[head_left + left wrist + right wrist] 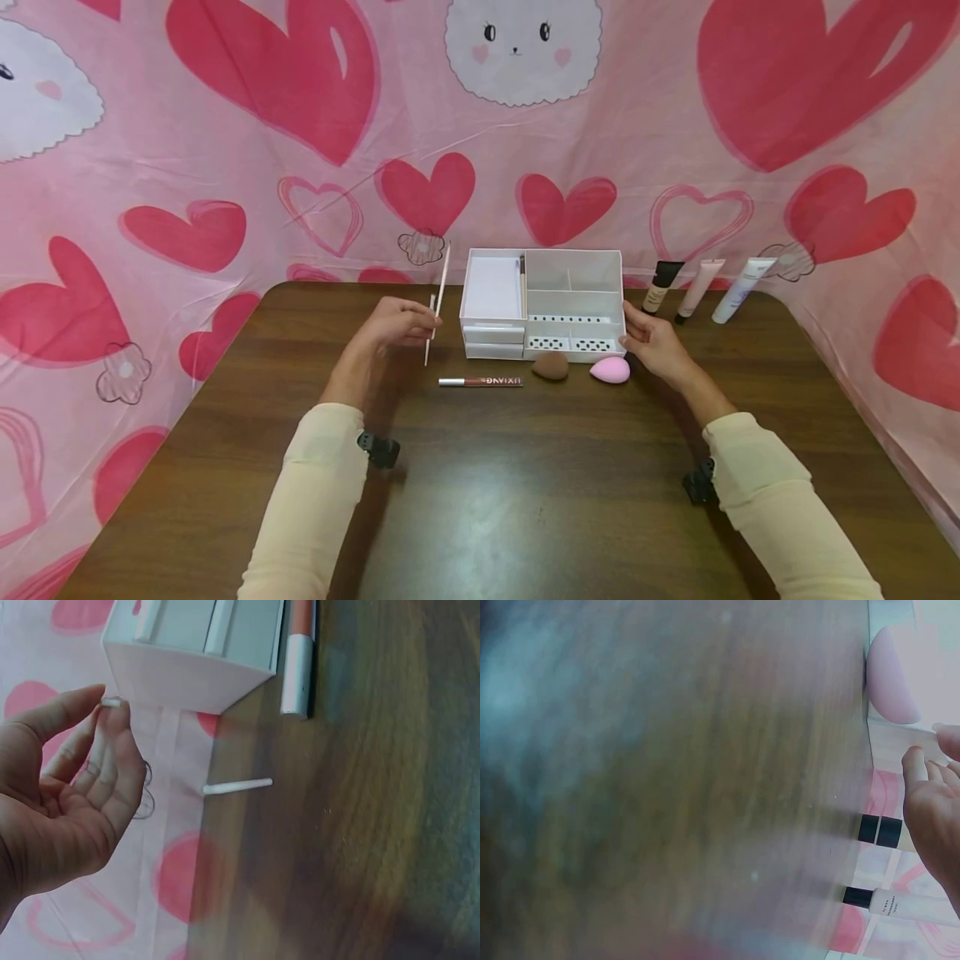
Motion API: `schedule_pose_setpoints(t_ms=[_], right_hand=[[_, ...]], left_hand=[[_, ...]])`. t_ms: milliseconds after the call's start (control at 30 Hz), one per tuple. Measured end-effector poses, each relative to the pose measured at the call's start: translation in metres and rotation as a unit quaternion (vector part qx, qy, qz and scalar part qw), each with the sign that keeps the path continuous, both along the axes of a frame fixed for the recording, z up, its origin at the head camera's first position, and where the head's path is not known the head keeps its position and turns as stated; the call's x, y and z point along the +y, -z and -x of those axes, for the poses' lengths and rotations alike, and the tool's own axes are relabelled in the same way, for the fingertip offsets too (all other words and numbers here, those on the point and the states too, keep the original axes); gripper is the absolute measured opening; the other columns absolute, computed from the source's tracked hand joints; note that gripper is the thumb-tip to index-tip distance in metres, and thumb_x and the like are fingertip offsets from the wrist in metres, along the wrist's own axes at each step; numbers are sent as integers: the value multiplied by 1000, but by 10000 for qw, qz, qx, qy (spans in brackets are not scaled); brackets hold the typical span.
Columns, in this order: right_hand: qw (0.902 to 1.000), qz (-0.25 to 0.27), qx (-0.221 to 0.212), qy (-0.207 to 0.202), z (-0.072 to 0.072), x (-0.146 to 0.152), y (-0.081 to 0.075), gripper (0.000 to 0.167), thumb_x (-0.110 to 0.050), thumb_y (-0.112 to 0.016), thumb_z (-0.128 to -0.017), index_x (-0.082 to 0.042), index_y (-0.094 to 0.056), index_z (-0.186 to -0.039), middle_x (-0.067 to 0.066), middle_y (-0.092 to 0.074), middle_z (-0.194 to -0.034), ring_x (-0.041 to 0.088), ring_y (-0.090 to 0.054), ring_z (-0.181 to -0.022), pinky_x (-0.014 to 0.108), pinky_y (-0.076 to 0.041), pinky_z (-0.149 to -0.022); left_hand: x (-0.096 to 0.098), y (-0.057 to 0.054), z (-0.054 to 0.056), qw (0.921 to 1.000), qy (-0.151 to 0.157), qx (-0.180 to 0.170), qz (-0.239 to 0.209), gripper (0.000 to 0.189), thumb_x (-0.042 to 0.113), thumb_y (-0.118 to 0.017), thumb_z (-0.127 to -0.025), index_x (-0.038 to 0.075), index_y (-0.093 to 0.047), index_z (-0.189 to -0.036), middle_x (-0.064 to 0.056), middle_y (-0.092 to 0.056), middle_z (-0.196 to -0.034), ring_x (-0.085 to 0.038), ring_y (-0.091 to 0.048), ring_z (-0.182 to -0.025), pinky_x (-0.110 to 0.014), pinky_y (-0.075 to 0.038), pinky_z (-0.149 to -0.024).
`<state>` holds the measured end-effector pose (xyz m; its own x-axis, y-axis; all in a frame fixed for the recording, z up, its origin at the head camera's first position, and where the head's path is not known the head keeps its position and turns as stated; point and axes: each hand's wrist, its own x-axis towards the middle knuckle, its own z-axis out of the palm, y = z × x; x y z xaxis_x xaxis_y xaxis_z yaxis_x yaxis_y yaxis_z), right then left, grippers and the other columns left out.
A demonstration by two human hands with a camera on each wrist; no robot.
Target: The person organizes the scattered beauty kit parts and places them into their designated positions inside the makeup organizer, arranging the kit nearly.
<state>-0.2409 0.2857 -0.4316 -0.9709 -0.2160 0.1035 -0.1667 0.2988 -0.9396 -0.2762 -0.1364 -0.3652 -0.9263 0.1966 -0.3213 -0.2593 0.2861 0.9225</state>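
My left hand [401, 321] pinches a thin, pale-handled makeup brush [444, 279] upright, left of the white organizer [573, 258]. In the left wrist view, the brush's white handle end [110, 702] shows between thumb and fingertip. Below that hand, a second slim white stick [238, 786] lies on the table. My right hand [654, 337] rests against the organizer's right side, fingers fairly straight and thumb near the front corner. One slim brush [522, 279] stands inside the organizer's left section.
A lip gloss tube [480, 382], a brown makeup sponge [551, 367] and a pink sponge [611, 370] lie before the organizer. To its right stand a black-topped tube [662, 287], a pink tube [701, 290] and a white tube [744, 289]. A heart-print cloth [480, 217] hangs behind the table [480, 500].
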Motion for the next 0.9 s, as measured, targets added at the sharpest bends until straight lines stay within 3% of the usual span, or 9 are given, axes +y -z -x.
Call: schedule_pose_setpoints(t_ms=[267, 633, 767, 900], right_hand=[[10000, 16, -78, 19, 1, 1, 1, 67, 17, -46, -96, 14, -15, -155, 34, -16, -163, 51, -23, -146, 4, -41, -95], [10000, 9, -15, 11, 0, -2, 0, 67, 18, -47, -95, 15, -15, -154, 35, -15, -162, 52, -23, -145, 5, -43, -94], [10000, 12, -6, -10, 0, -2, -1, 67, 19, -47, -95, 16, -14, -154, 36, -14, -161, 52, -23, -144, 6, -43, -95], [10000, 9, -31, -20, 0, -1, -1, 68, 18, -47, -95, 15, -14, -154, 36, -14, -161, 52, -23, -144, 6, -44, -95]], left_hand=[[21, -9, -5, 9995, 72, 89, -300, 23, 3, -67, -93, -11, -67, -112, 2, -72, -73, -6, -67, -63, -23, -60, -63], [51, -18, -4, 9991, 330, 253, -106, 23, 5, -67, -93, -10, -68, -110, 3, -70, -71, -5, -66, -63, -27, -61, -69], [56, -21, -2, 9993, 298, 203, -102, 24, 5, -69, -92, -10, -69, -111, 2, -71, -73, -6, -66, -63, -29, -62, -72], [61, -23, 2, 9995, 271, 92, -165, 26, 5, -67, -93, -10, -68, -114, 1, -70, -75, -6, -66, -65, -24, -60, -69]])
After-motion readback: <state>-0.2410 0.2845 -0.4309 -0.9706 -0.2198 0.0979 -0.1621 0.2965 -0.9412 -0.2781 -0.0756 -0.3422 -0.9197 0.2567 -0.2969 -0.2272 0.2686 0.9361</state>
